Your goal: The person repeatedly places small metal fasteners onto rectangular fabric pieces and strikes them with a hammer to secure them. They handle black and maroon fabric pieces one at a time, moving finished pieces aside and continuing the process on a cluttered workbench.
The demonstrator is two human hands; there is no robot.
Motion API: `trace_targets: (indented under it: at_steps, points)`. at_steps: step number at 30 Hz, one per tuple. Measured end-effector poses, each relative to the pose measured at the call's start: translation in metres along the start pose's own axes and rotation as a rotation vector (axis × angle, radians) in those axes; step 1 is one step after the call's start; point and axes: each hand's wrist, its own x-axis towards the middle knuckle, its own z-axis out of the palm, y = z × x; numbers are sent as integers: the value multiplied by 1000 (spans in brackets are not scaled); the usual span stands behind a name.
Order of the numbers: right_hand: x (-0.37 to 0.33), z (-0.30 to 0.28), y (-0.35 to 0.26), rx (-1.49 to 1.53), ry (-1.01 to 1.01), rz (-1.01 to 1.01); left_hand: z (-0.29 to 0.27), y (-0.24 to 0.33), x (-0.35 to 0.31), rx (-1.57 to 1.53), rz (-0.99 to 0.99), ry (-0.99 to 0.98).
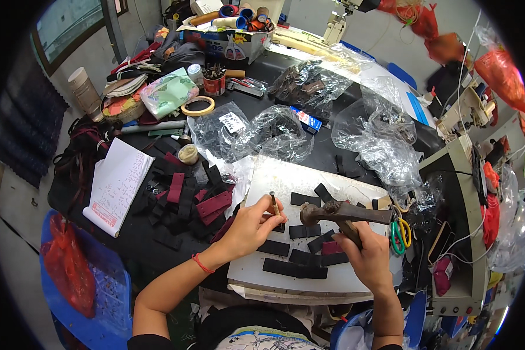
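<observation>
My left hand (252, 228) pinches a thin metal punch (275, 204), which stands nearly upright over a black strap piece on the white board (274, 175). What lies under the punch's tip is mostly hidden by my fingers. In my right hand (367, 254) is a hammer (347, 213), gripped by its handle, its dark rusty head raised to the right of the punch and apart from it. Several short black strap pieces (304, 231) lie on the board below and around the hammer. One maroon strap piece (331, 248) sits among them near my right hand.
Left of the board is a heap of black and maroon strap pieces (207, 205), beside a written notebook (115, 181). Clear plastic bags (373, 146) spread behind the board. Green-handled scissors (397, 236) lie at its right edge. A blue chair (114, 286) stands at the lower left.
</observation>
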Motion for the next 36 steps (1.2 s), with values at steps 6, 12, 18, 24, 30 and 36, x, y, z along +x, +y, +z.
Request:
trace_targets:
  at_steps: [6,12,18,24,30,36]
  points:
    - [5,-19,-16,242,323,-35,2,2,-6,309,247,-75]
    - [13,6,-6,-240,13,-215,6,5,-3,438,227,-106]
    - [13,10,-5,-136,-90,-85,-10,-2,4,-284,-43,267]
    - [14,48,-5,-186,-215,-180,-42,-4,-22,-320,-92,321]
    - [23,56,-16,-311,-291,-195,-36,-11,-25,-227,-140,246]
    - [23,54,-16,-309,-297,-189,-35,-10,-24,-218,-177,261]
